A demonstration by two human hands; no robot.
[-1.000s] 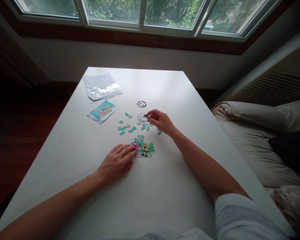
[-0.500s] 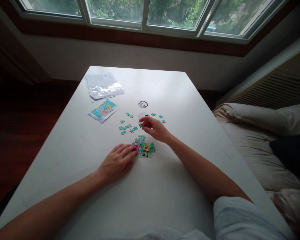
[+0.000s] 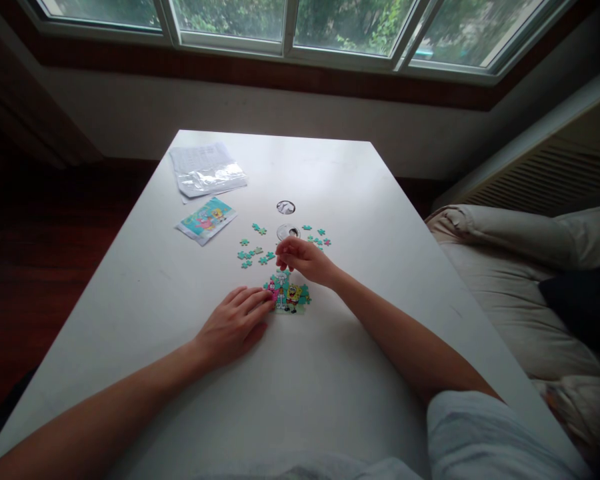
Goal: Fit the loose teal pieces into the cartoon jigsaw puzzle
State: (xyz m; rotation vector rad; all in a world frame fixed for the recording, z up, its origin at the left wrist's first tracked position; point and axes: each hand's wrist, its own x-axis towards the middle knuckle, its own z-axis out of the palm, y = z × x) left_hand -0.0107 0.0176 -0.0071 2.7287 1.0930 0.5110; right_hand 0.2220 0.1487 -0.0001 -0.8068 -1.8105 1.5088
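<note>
A partly joined jigsaw puzzle (image 3: 293, 298) with cartoon figures, one pink and one yellow, lies in front of me on the white table. My left hand (image 3: 237, 323) rests flat with its fingers stretched out, the fingertips touching the puzzle's left edge. Just above the puzzle's top edge is my right hand (image 3: 300, 257), thumb and fingers drawn together in a pinch. Whatever lies between those fingertips is hidden. Loose teal puzzle pieces (image 3: 263, 261) are scattered to the left of my right hand, and more loose pieces (image 3: 321, 232) lie beyond it on the right.
A picture card (image 3: 207, 220) in a clear sleeve lies at the left, with papers and a clear plastic bag (image 3: 210, 175) behind it. Two round openings or discs, the farther one (image 3: 286, 207), sit mid-table. A beige sofa (image 3: 485, 267) stands along the right side.
My right hand has drawn slightly nearer to me, towards the puzzle's top edge, uncovering more of the nearer round disc. My left hand has stayed in place.
</note>
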